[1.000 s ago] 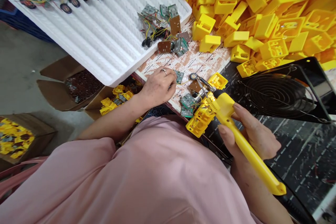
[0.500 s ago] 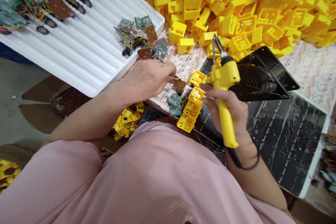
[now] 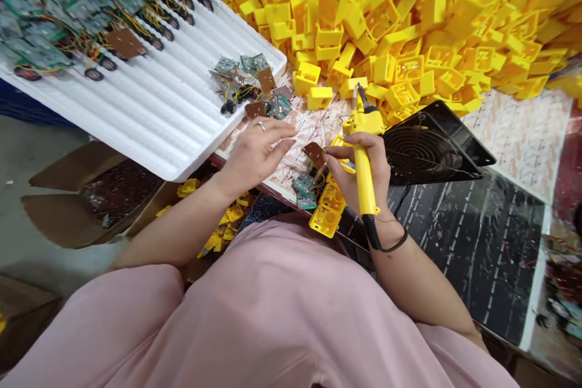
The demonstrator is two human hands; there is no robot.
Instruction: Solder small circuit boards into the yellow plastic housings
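My left hand (image 3: 257,154), wearing a ring, hovers over the patterned paper (image 3: 313,127) with its fingers apart and nothing in them. My right hand (image 3: 359,173) grips a yellow soldering iron (image 3: 364,160), its metal tip pointing away from me and its black cord (image 3: 371,233) trailing toward my wrist. Right by those fingertips lies a brown circuit board (image 3: 314,154). Small green circuit boards (image 3: 304,191) sit just below it, beside a stack of yellow plastic housings (image 3: 325,218). Wired modules (image 3: 245,88) lie in a loose pile beyond my left hand.
A white ribbed foam tray (image 3: 136,115) holding rows of wired modules lies at the left. A large heap of yellow housings (image 3: 386,24) fills the back. A black fan (image 3: 422,154) stands right, on a scarred black mat (image 3: 473,248). A cardboard box (image 3: 91,200) sits low left.
My left hand has lifted off the brown board and opened. My right hand has moved left beside that board, with the iron more upright. The view has tilted further toward the yellow heap.
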